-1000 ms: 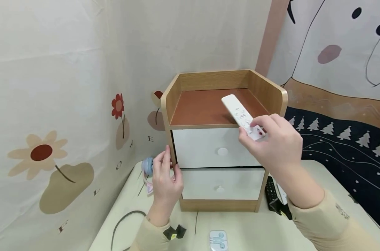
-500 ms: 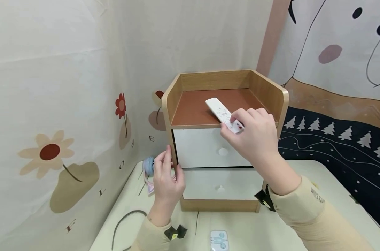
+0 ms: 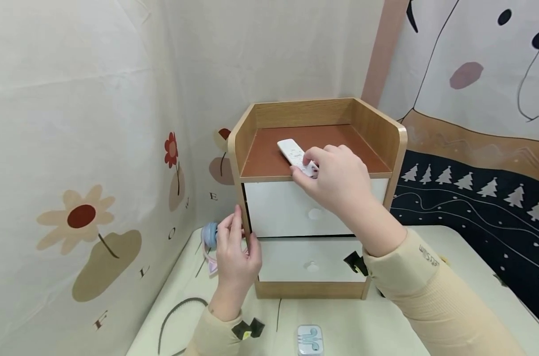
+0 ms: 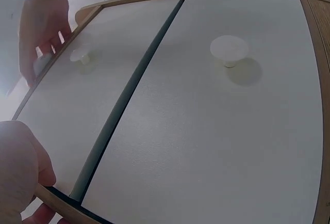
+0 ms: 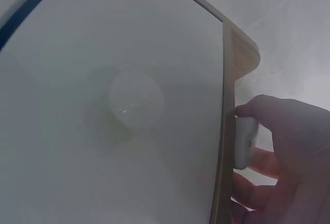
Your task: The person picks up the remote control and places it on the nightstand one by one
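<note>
- One white remote [image 3: 290, 151] in the grip of a right hand [image 3: 340, 175], pinched at the near end between thumb and fingers.
- Positioned at the front of the cabinet's brown top shelf [image 3: 340, 136], mostly left of its middle; impossible to tell whether fully resting there or just clear of it.
- Seen end-on from the right wrist, close against the wooden front edge.
- Lower down, a left hand [image 3: 238, 257] clasping the side of the wooden cabinet [image 3: 311, 290], with thumb at the front edge and fingers along the outer side.
- On the front, a white upper drawer [image 3: 273, 210] over a white lower drawer [image 3: 282, 259], each with a round knob [image 3: 315, 214], separated by a dark gap.
- Beside the cabinet, behind the left hand, blue and pink headphones [image 3: 210, 236] on a pale table [image 3: 353, 326].
- Nearer the camera, earphones in a clear case [image 3: 310, 340]; farther left, a curved grey cable [image 3: 167, 316].
- Along the left, pale cloth [image 3: 96, 138] printed with flowers.
</note>
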`<state>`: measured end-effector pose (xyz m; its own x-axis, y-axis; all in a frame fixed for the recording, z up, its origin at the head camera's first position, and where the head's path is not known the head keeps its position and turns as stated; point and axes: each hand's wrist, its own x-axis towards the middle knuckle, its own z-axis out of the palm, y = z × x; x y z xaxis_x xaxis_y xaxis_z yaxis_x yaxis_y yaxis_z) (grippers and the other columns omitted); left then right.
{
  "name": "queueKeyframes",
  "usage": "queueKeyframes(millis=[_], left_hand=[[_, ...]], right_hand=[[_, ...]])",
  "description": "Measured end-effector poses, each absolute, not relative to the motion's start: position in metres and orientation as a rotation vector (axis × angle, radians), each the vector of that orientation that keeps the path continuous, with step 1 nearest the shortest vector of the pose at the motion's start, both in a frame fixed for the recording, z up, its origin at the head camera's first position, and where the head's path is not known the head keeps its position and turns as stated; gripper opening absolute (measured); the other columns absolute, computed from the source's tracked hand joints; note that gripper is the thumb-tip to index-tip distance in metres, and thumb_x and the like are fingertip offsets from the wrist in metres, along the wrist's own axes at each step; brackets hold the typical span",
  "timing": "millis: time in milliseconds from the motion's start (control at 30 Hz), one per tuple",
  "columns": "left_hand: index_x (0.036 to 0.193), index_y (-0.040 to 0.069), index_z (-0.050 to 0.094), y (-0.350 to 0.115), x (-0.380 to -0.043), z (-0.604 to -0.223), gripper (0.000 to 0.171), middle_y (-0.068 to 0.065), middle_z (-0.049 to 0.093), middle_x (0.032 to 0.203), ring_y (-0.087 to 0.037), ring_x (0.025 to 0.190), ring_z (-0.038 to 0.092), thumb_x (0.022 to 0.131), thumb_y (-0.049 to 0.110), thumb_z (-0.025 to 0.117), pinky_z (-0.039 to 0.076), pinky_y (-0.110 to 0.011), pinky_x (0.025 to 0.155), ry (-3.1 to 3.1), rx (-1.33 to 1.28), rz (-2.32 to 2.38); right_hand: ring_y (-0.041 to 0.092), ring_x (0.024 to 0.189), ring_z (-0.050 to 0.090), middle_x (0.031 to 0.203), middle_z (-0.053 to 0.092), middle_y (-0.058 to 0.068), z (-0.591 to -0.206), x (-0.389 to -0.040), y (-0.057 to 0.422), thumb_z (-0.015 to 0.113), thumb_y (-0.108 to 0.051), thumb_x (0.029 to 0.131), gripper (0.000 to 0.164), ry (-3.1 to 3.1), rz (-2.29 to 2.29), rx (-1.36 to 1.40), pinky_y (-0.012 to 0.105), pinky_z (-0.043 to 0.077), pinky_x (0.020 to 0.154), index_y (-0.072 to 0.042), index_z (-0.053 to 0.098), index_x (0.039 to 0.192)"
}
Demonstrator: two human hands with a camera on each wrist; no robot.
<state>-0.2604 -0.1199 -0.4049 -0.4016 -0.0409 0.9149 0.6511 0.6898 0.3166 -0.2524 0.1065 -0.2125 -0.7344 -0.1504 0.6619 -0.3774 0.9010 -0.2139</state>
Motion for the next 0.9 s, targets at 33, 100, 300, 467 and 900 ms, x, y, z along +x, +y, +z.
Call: queueKeyframes(millis=[33,100,300,467,900], left_hand=[[0.164,-0.005,0.045,-0.12,-0.261,-0.405,0.071,-0.03,0.057,0.135,-0.035,0.102,0.067,0.097,-0.001,0.065,0.068,-0.047,0.079,-1.84,-0.482,-0.816],[0.164,-0.005,0.045,-0.12,-0.262,-0.406,0.071,-0.03,0.057,0.135,-0.035,0.103,0.066,0.097,-0.001,0.065,0.068,-0.046,0.079,-1.829,-0.487,-0.81],[0.163,-0.006,0.045,-0.118,-0.265,-0.407,0.071,-0.031,0.058,0.133,-0.036,0.104,0.065,0.095,-0.002,0.065,0.068,-0.047,0.076,-1.807,-0.5,-0.813],[0.163,-0.006,0.045,-0.116,-0.264,-0.406,0.07,-0.031,0.058,0.134,-0.036,0.105,0.065,0.096,-0.001,0.065,0.068,-0.05,0.078,-1.819,-0.493,-0.833],[0.164,-0.005,0.045,-0.115,-0.262,-0.406,0.072,-0.031,0.057,0.134,-0.036,0.105,0.063,0.095,0.0,0.065,0.065,-0.047,0.077,-1.82,-0.477,-0.81]], right_hand=[[0.03,0.089,0.063,0.091,0.071,0.007,-0.211,-0.254,0.105,0.071,-0.044,0.099,0.03,-2.41,0.43,0.383,0.045,0.054,0.067,-0.015,0.079,0.104],[0.03,0.093,0.063,0.095,0.072,0.007,-0.208,-0.256,0.102,0.07,-0.045,0.101,0.033,-2.456,0.409,0.39,0.045,0.055,0.068,-0.015,0.08,0.11],[0.03,0.099,0.065,0.1,0.073,0.007,-0.199,-0.269,0.096,0.068,-0.046,0.102,0.035,-2.579,0.402,0.37,0.043,0.055,0.066,-0.018,0.081,0.119],[0.028,0.092,0.066,0.102,0.077,0.006,-0.19,-0.281,0.091,0.068,-0.045,0.101,0.036,-2.651,0.44,0.376,0.04,0.054,0.064,-0.02,0.081,0.122],[0.026,0.09,0.067,0.107,0.077,0.003,-0.18,-0.302,0.074,0.07,-0.049,0.1,0.038,-2.742,0.474,0.371,0.039,0.054,0.068,-0.022,0.078,0.125]])
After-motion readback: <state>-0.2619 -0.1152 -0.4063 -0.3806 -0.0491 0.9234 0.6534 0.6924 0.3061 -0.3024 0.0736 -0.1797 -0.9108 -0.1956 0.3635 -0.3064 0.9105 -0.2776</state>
